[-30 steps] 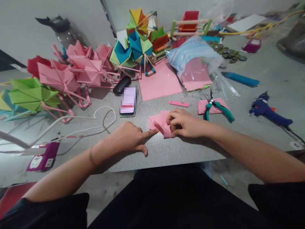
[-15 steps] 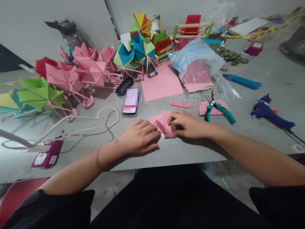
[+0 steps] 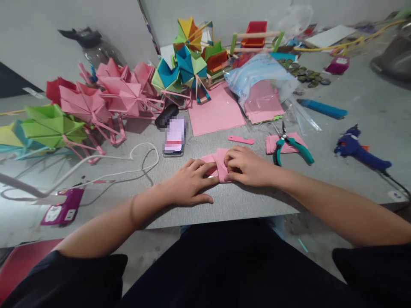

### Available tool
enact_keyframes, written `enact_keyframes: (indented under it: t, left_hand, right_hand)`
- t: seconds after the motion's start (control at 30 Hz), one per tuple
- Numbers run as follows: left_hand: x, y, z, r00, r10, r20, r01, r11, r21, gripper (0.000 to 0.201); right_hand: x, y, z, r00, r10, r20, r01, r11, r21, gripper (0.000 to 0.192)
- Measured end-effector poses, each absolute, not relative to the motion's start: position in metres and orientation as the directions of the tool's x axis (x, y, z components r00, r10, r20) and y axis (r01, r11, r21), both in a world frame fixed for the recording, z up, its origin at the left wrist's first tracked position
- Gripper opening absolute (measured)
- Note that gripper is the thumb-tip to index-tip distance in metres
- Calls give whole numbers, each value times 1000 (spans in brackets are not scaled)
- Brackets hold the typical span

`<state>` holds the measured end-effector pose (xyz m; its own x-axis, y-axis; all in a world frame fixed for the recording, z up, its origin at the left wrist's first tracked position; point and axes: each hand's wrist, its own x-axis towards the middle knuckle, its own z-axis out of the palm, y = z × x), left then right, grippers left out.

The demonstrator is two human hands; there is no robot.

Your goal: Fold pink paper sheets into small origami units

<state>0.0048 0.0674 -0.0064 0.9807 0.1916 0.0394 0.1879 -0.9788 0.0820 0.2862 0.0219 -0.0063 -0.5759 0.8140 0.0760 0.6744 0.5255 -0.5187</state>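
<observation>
A folded piece of pink paper (image 3: pixel 221 164) lies on the grey table between my hands. My left hand (image 3: pixel 189 184) rests flat at its left side, fingers stretched out and the fingertips on the paper, thumb apart on the table. With curled fingers my right hand (image 3: pixel 248 167) grips the right part of the paper, hiding that edge. Just beyond lies a small pink tool (image 3: pixel 240 140), maybe a cutter. Green-handled pliers (image 3: pixel 293 144) lie on a stack of small pink pieces (image 3: pixel 272 143) to the right.
A phone (image 3: pixel 175 137) and a white cable (image 3: pixel 136 157) lie left. Folded pink paper wheels (image 3: pixel 86 102) on stick stands fill the back left. Behind are a large pink sheet (image 3: pixel 215 113) and a plastic bag (image 3: pixel 260 77). A blue glue gun (image 3: pixel 359 149) is at right.
The raised fold of the pink paper now lies flatter. My left fingers have moved slightly right onto it, while my right hand stays on its right part.
</observation>
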Motion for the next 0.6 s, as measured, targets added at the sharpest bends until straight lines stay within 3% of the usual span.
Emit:
enact_keyframes:
  t: [0.33,0.5,0.6]
  left_hand:
    - [2,70,-2,978,206,32,199,-968,150,75]
    - [0,76,-4,969,232,81,197,-931,308,73]
    - [0,76,-8,963,246,108,203,-931,304,76]
  right_hand:
    - [283,23,-10,-497,862,99,711,470,-522,36]
    - [282,24,-11,-505,856,116,703,485,-520,36]
    - [281,24,-11,-505,854,128,700,492,-517,38]
